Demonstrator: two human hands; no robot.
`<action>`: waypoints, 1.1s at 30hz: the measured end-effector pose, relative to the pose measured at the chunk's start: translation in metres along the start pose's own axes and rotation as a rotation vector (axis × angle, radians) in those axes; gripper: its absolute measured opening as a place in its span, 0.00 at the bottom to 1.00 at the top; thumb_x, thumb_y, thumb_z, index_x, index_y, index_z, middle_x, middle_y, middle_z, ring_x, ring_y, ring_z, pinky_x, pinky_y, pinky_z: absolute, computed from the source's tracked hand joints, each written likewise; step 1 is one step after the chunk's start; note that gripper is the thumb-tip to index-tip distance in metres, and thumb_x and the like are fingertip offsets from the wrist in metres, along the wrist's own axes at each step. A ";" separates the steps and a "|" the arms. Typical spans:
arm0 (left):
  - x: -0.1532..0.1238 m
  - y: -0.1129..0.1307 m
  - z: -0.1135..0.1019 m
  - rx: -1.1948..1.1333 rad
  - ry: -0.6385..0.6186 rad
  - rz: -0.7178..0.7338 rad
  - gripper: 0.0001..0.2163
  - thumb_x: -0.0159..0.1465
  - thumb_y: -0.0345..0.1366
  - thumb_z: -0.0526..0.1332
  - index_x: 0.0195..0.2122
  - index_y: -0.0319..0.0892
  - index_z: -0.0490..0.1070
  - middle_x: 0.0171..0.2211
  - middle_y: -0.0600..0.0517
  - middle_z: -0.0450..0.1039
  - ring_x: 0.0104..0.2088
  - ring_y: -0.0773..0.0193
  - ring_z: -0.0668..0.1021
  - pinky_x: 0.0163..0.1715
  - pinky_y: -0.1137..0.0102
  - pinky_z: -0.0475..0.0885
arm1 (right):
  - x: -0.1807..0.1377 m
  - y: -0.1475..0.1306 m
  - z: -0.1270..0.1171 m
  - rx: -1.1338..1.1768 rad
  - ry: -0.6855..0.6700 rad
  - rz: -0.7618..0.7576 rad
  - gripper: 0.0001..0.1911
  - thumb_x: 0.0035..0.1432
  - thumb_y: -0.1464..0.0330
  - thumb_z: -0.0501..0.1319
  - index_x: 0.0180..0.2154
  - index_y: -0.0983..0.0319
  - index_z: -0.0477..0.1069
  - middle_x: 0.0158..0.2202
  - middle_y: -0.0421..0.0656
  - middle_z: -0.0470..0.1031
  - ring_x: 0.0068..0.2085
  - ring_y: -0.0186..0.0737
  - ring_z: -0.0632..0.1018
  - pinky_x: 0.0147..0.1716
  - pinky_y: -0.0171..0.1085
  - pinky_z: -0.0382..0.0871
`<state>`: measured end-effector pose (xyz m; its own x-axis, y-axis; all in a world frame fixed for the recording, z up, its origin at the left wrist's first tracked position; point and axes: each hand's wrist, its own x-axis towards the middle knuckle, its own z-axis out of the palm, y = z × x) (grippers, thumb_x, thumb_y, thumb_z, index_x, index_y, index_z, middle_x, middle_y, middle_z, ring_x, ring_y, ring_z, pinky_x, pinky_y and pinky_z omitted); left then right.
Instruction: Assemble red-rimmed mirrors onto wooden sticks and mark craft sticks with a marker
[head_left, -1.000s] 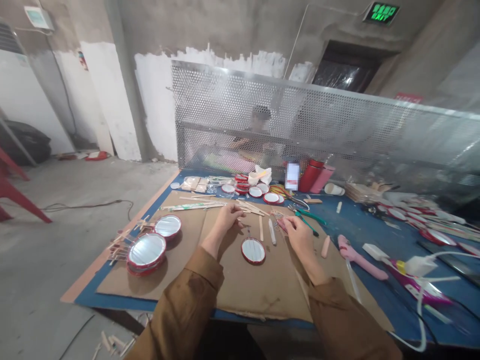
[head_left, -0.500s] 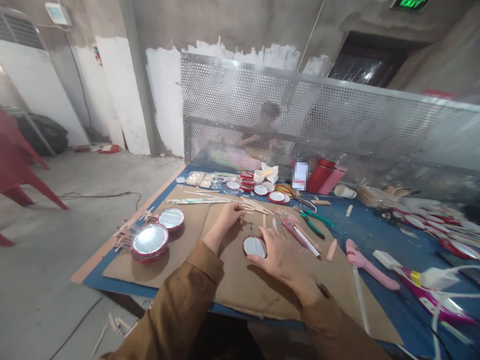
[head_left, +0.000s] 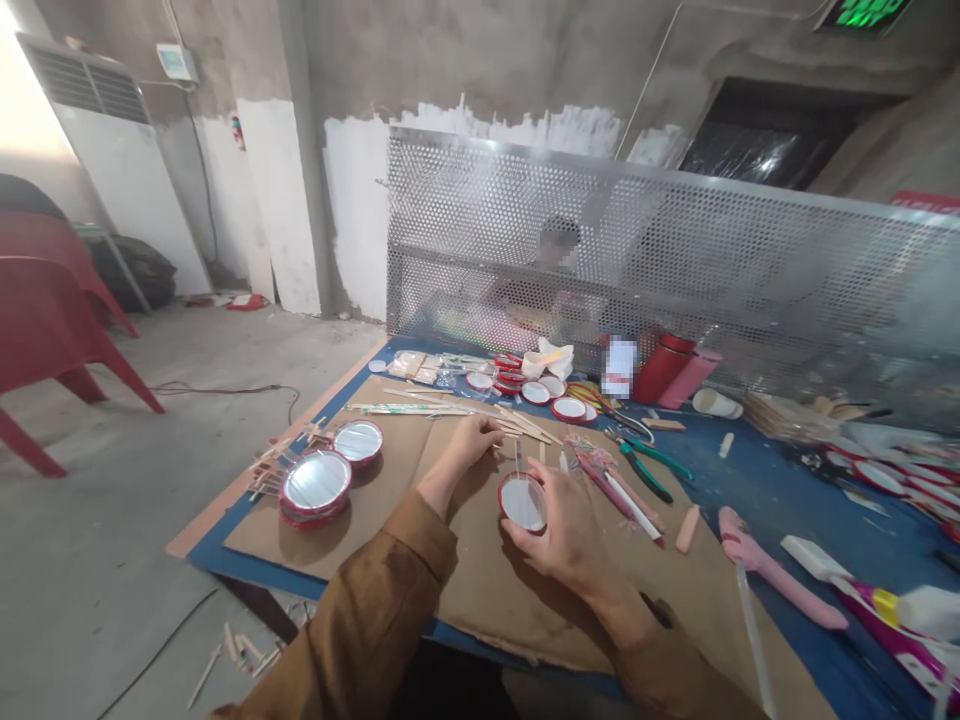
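Note:
My right hand (head_left: pixel 562 525) has its thumb and fingers closed around the edge of a small red-rimmed round disc (head_left: pixel 523 503) with a pale shiny face. A thin stick (head_left: pixel 517 458) shows at the disc's upper edge; whether the two are joined I cannot tell. My left hand (head_left: pixel 471 448) is to the left of and beyond the disc, its fingertips pinched together close to several thin wooden sticks (head_left: pixel 525 424). What those fingertips hold, if anything, is too small to make out. The cardboard sheet (head_left: pixel 480 590) lies under both hands.
Stacked red-rimmed discs (head_left: pixel 316 483) with sticks stand at the left. Green-handled pliers (head_left: pixel 645 470), a pink glue gun (head_left: pixel 780 575) and a purple tool (head_left: pixel 892 625) lie to the right. A red bottle (head_left: pixel 661 368) stands before the perforated metal screen (head_left: pixel 480 220), with a person behind it.
The whole view has shifted slightly. My right hand's fingers now wrap further around the disc's edge, and more of its face shows. My left hand keeps its pinch in nearly the same place.

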<state>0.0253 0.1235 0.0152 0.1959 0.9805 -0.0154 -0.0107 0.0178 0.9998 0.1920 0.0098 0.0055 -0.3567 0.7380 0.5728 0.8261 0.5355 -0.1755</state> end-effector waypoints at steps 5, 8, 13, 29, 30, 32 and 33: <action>0.000 0.000 0.002 -0.013 -0.014 -0.008 0.08 0.56 0.21 0.61 0.24 0.38 0.66 0.18 0.59 0.66 0.16 0.75 0.69 0.20 0.78 0.64 | 0.008 0.002 0.010 -0.075 0.134 -0.039 0.38 0.55 0.60 0.67 0.62 0.66 0.58 0.49 0.55 0.75 0.49 0.56 0.77 0.48 0.53 0.72; -0.002 0.004 0.002 -0.028 -0.003 -0.009 0.08 0.56 0.21 0.61 0.23 0.38 0.66 0.18 0.59 0.66 0.16 0.75 0.69 0.20 0.77 0.65 | 0.013 0.003 0.015 -0.109 0.141 -0.048 0.37 0.55 0.60 0.67 0.61 0.67 0.58 0.47 0.55 0.76 0.47 0.56 0.78 0.45 0.52 0.73; -0.005 0.010 0.002 0.039 -0.020 -0.030 0.09 0.57 0.21 0.61 0.23 0.38 0.67 0.18 0.59 0.67 0.16 0.74 0.69 0.22 0.76 0.65 | 0.014 0.005 0.017 -0.093 0.116 -0.044 0.37 0.55 0.60 0.67 0.61 0.68 0.59 0.47 0.55 0.76 0.47 0.55 0.78 0.45 0.50 0.74; -0.003 0.005 -0.001 0.078 -0.053 0.002 0.09 0.58 0.24 0.62 0.21 0.38 0.68 0.17 0.56 0.67 0.17 0.74 0.70 0.21 0.77 0.65 | 0.012 0.004 0.018 -0.035 0.056 0.003 0.36 0.56 0.60 0.63 0.63 0.66 0.59 0.50 0.55 0.76 0.50 0.57 0.77 0.49 0.52 0.71; -0.004 0.006 -0.001 0.079 -0.056 0.005 0.09 0.58 0.24 0.61 0.21 0.38 0.68 0.17 0.56 0.67 0.17 0.73 0.70 0.21 0.77 0.65 | 0.012 0.004 0.019 -0.036 0.057 0.006 0.36 0.56 0.60 0.63 0.62 0.66 0.59 0.50 0.55 0.75 0.50 0.56 0.77 0.49 0.52 0.71; -0.005 0.007 -0.001 0.083 -0.062 0.002 0.09 0.58 0.23 0.61 0.21 0.38 0.68 0.17 0.56 0.67 0.17 0.73 0.70 0.22 0.77 0.65 | 0.012 0.004 0.019 -0.037 0.058 0.015 0.36 0.56 0.60 0.64 0.62 0.67 0.60 0.50 0.56 0.75 0.50 0.56 0.77 0.49 0.52 0.71; -0.005 0.007 -0.001 0.086 -0.062 -0.003 0.09 0.58 0.23 0.61 0.21 0.38 0.68 0.17 0.56 0.67 0.17 0.73 0.70 0.21 0.77 0.65 | 0.012 0.004 0.019 -0.036 0.051 0.015 0.36 0.56 0.60 0.64 0.62 0.68 0.60 0.50 0.56 0.75 0.50 0.56 0.77 0.49 0.52 0.71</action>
<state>0.0230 0.1188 0.0225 0.2561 0.9664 -0.0203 0.0737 0.0014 0.9973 0.1828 0.0285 -0.0034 -0.3223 0.7238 0.6101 0.8468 0.5085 -0.1560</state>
